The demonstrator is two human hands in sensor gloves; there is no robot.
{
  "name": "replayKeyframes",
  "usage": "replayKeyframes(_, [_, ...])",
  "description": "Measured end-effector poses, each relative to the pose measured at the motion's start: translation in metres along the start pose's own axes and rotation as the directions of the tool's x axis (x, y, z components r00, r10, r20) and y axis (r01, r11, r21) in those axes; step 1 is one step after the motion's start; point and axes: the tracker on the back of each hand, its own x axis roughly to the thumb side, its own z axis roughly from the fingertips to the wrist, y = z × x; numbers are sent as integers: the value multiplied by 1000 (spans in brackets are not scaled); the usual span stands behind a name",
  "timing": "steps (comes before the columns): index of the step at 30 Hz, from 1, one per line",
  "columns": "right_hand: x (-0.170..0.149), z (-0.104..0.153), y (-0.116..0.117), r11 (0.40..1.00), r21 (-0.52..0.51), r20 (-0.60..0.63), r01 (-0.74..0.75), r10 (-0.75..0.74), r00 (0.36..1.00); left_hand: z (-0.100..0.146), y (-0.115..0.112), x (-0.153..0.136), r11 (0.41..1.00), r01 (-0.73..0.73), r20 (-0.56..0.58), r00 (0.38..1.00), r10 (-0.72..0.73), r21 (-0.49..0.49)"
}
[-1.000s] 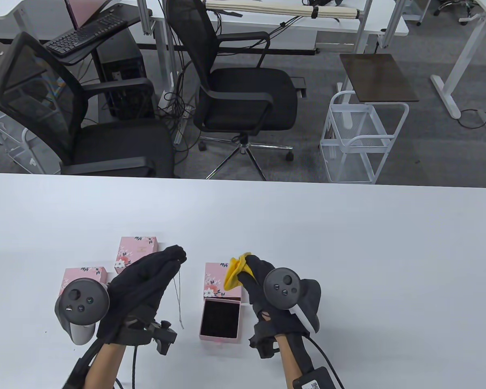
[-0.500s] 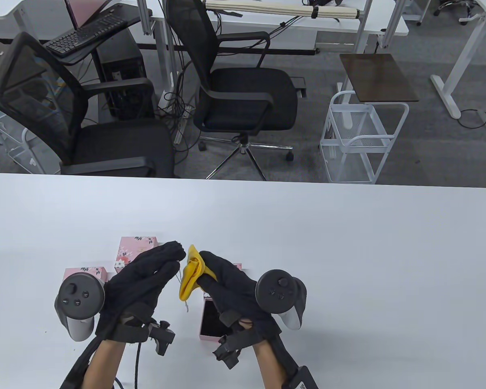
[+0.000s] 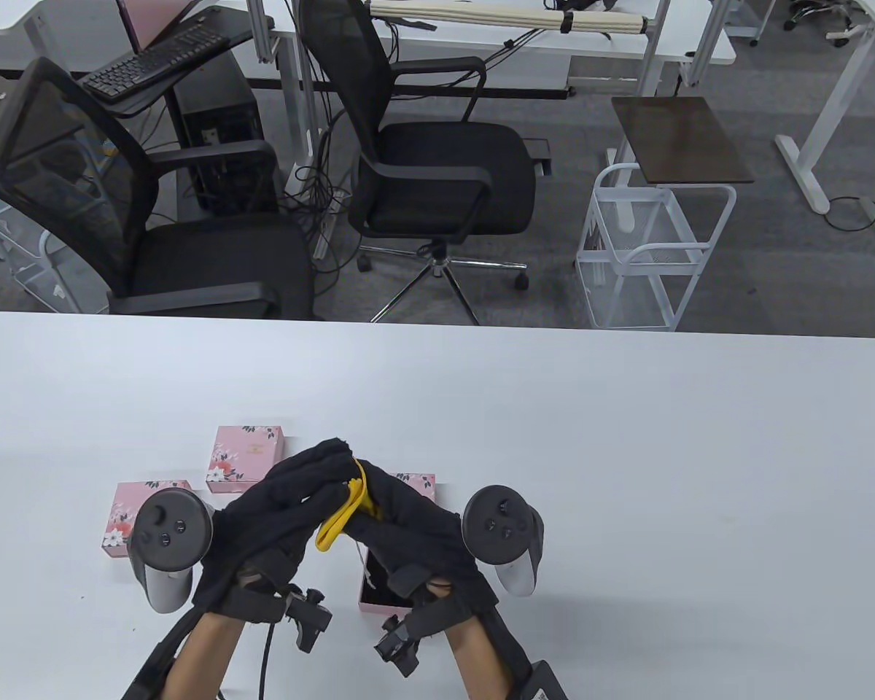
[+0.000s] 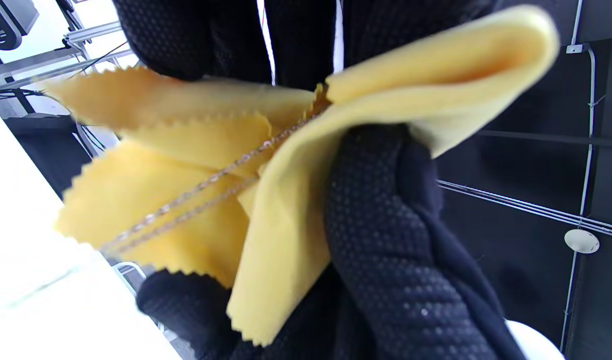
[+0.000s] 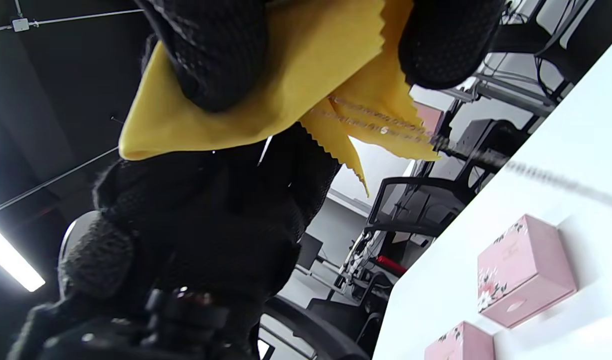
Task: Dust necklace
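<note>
Necklace (image 4: 195, 192) chain, thin and silvery, runs doubled across a yellow cloth (image 4: 285, 200) with pinked edges, held above the white table (image 3: 627, 437) between both gloved hands.

Going from largest down: the table carries three pink floral gift boxes. One closed box (image 3: 246, 458) lies beyond the hands, another closed box (image 3: 127, 510) sits to the left near the left tracker, and an open box with a dark lining (image 3: 379, 587) lies mostly hidden under the right hand.

Above these, the left hand (image 3: 277, 525) and the right hand (image 3: 415, 532) meet fingertip to fingertip over the open box. In the left wrist view, the left fingers (image 4: 225, 35) come down onto the upper fold of the cloth where the chain disappears; I cannot tell whether they pinch the chain itself. The right hand's fingers (image 5: 220, 50) and thumb are curled round the cloth, folding it over the chain. From the fold, the chain trails loose toward the tabletop, blurred at its far end.
</note>
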Motion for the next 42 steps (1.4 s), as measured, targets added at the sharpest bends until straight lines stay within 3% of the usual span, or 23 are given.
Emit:
replayKeyframes(9, [-2, -1, 1, 996, 69, 2, 62, -62, 998, -4, -4, -3, 989, -75, -9, 997, 75, -130])
replayKeyframes(15, [-3, -2, 2, 998, 41, -3, 54, -54, 999, -6, -3, -6, 972, -137, -36, 991, 132, -192])
replayKeyframes(21, [1, 0, 3, 996, -16, -4, -83, 83, 997, -2, -1, 1, 996, -24, 13, 1000, 25, -83])
replayKeyframes(24, [6, 1, 3, 988, -26, 15, -150, 150, 989, -1, 1, 4, 997, -15, 29, 999, 17, -75])
replayKeyframes(31, [11, 2, 1, 990, -36, 26, -137, 138, 990, 2, 0, 10, 999, 44, 75, 996, -43, -13])
replayKeyframes(37, [10, 4, 2, 970, -92, -8, -226, 226, 974, 6, -1, 14, 983, 149, 102, 982, -160, 103])
replayKeyframes(42, [14, 3, 3, 962, -64, 7, -266, 267, 964, 7, -3, 14, 974, 182, 105, 975, -197, 135])
